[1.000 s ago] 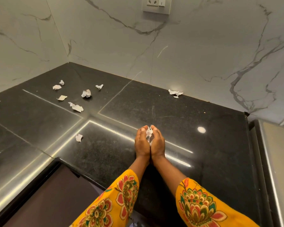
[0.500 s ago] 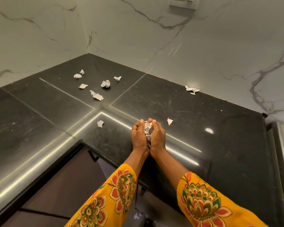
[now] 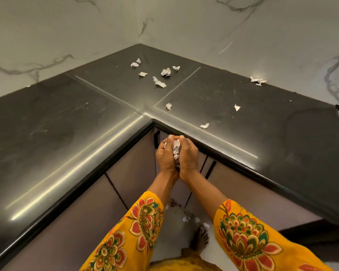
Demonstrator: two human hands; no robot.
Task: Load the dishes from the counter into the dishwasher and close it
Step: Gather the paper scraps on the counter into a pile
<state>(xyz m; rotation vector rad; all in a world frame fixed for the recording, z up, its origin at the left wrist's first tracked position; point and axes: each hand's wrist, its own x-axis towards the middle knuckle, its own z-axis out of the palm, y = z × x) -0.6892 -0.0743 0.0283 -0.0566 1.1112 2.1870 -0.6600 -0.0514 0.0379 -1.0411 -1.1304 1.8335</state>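
My left hand (image 3: 165,156) and my right hand (image 3: 188,156) are cupped together, fingers curled around a bundle of crumpled white paper scraps (image 3: 176,151). They hang just off the inner corner of the black L-shaped counter (image 3: 76,118), over the cabinet fronts. Several more white paper scraps lie on the counter: a cluster near the back corner (image 3: 159,82), one by the right wall (image 3: 258,80), and single bits nearer the front (image 3: 204,125) (image 3: 236,107) (image 3: 168,106). No dishes or dishwasher are in view.
Marble walls (image 3: 184,26) close the counter at the back and left. Brown cabinet doors (image 3: 129,169) with dark handles sit below the counter edge. A few paper bits (image 3: 196,220) lie on the floor near my foot (image 3: 201,237).
My cupped hands have pulled back from the countertop to beyond its front edge, still holding the paper. Two small scraps now lie on the counter where the hands were. The view has tilted down.
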